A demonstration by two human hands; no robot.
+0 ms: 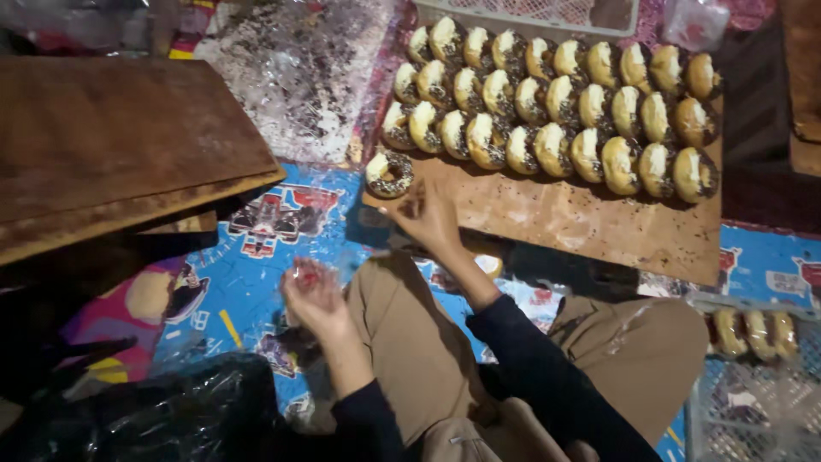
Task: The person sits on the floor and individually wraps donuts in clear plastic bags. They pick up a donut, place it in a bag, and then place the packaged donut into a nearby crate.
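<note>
While sitting cross-legged on the cartoon-print mat [256,282], reaching the right hand [428,218] toward the lone sprinkled doughnut [390,174] at the near-left corner of the wooden board [581,227]. Fingers spread and loose, just beside the doughnut, not yet closed on it. Left hand [312,295] pinched shut on something thin, clear and crinkly with a red bit (probably a plastic wrapper [306,275], too blurred to say for sure).

Handling guess: light, soft, squashy, and the chocolate-sprinkle top looks smeary and easily marred. Best taken by the plain sides or from under, with a gentle pinch, never pressing on the glaze.

Containers: board carrying three overlapping rows of half-dipped doughnuts [556,103], leaning on each other. White plastic crate [753,385] at lower right holding a few wrapped-looking doughnuts [757,332] along its top edge. Another crate [530,13] past the board, contents hard to make out. Crumpled clear plastic sheet [295,77] dusted with sprinkles just left of the board.
</note>
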